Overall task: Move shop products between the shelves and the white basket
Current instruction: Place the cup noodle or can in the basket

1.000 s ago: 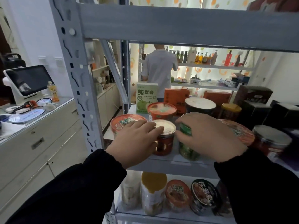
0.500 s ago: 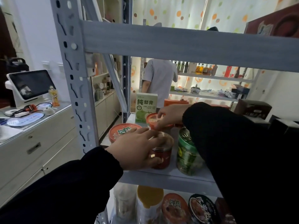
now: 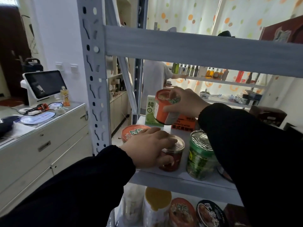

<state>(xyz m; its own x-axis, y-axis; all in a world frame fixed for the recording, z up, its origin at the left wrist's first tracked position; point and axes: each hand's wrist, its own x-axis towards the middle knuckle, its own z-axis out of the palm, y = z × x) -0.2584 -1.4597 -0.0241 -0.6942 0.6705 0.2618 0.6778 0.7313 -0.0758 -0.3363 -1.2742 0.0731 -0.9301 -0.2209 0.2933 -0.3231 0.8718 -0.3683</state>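
Standing on the counter (image 3: 54, 118) at far left is a dark screen (image 3: 44, 84). On the middle shelf (image 3: 180, 179), the left hand (image 3: 147, 148) curls its fingers over the lid and its thumb round the side of a red can (image 3: 173, 158), upright just right of an orange-lidded bowl (image 3: 132, 131). Further back, the right hand (image 3: 185, 102) grips an orange cup (image 3: 161, 108), lifted clear of the shelf and tilted, before a green carton (image 3: 150, 112). A green jar (image 3: 200, 158) stands just right of the can

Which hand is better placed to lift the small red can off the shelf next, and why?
The left hand: its fingers curl round the small red can, while the right hand is occupied holding the orange cup above the shelf.
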